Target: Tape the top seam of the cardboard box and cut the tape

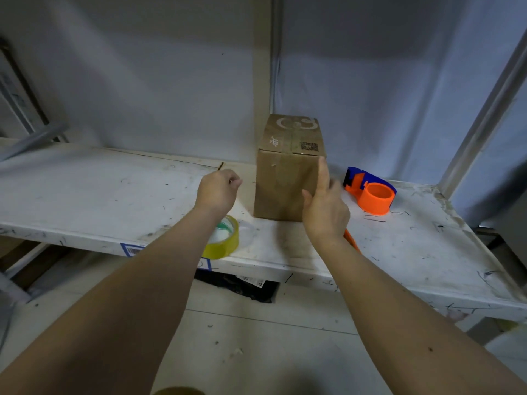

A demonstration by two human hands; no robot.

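Observation:
A brown cardboard box (285, 178) stands upright on a scuffed white table (114, 195), its closed top bearing a white logo and a code label. My right hand (325, 206) is raised in front of the box's right edge, index finger extended upward along that edge, nothing held. My left hand (218, 189) hovers left of the box with fingers curled shut and empty. A roll of yellowish clear tape (225, 240) lies flat near the table's front edge, partly under my left forearm. An orange and blue tape dispenser (370, 192) sits right of the box.
An orange handle (351, 239) pokes out from under my right wrist; most of it is hidden. A wall draped in grey-white sheeting stands behind the table. A metal frame post (484, 115) rises at the right. Dark items (239, 286) lie on the floor below the table.

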